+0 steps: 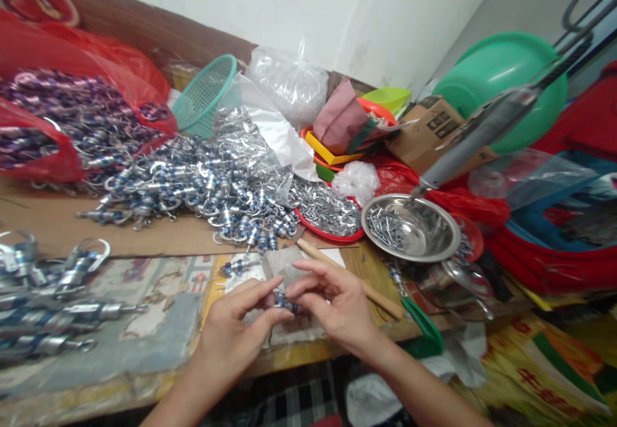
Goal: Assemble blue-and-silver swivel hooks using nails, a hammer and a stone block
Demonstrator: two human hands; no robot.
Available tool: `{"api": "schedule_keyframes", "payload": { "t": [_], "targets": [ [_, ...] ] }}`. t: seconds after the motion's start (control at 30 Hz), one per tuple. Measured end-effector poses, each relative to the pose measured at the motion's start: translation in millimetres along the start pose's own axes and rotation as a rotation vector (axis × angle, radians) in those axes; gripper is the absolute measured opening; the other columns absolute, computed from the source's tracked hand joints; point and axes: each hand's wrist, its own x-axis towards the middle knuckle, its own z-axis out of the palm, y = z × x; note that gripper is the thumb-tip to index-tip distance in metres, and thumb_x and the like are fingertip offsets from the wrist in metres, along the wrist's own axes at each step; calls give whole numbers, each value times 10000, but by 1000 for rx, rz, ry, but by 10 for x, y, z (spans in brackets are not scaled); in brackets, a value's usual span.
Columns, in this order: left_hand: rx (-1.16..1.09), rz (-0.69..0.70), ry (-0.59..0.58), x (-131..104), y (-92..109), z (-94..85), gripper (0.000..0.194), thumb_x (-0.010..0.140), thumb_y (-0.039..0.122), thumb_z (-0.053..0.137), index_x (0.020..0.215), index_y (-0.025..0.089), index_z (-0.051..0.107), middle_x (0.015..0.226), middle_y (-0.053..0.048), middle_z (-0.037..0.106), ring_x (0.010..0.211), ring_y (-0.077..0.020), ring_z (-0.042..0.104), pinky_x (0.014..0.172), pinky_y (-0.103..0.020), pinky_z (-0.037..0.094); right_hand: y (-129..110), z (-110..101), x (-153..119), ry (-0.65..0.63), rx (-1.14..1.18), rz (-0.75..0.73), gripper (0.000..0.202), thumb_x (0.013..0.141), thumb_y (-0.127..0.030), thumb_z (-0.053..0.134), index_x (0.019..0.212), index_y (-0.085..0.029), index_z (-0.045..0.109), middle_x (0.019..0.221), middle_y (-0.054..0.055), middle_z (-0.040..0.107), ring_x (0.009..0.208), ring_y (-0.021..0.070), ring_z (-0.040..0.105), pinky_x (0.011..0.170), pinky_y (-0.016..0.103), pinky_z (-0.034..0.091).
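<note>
My left hand (234, 324) and my right hand (335, 301) meet at the front of the bench. Between their fingertips is a small blue-and-silver metal fitting (281, 299), partly hidden by the fingers; both hands pinch it. Just behind them rests a grey block (282, 263). A wooden handle (357, 278) runs slantwise past my right hand, its far end by the block. Another blue-and-silver fitting (238, 266) lies left of the block. Further back spreads a heap of similar hooked fittings (193, 182).
At left are more fittings (58, 311) and a red bag (38, 157) of purple ones. A red tray (332, 237) of small metal pieces and a steel bowl (434, 247) of pins stand behind right. A grey lever arm (463, 141) slants over the bowl. Green-handled pliers-like tool (424, 327) lies right.
</note>
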Motion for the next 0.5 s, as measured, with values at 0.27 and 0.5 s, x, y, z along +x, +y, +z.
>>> {"api": "schedule_keyframes", "payload": {
  "t": [0.27, 0.5],
  "targets": [
    [-135, -131, -93, -12, 55, -33, 155, 652, 201, 698, 741, 304, 771, 627, -5, 692, 617, -172, 614, 573, -232, 459, 38, -4, -112, -25, -49, -76, 363, 760, -75, 556, 1089, -228, 569, 772, 11, 700, 700, 134, 676, 634, 242, 569],
    [-232, -303, -57, 33, 132, -110, 51, 599, 241, 722, 625, 236, 765, 652, -23, 715, 660, -192, 630, 647, -260, 473, 31, -128, -196, -48, -525, -554, 320, 749, -95, 631, 1046, -210, 602, 972, 87, 647, 880, 172, 633, 758, 274, 536]
  ]
}}
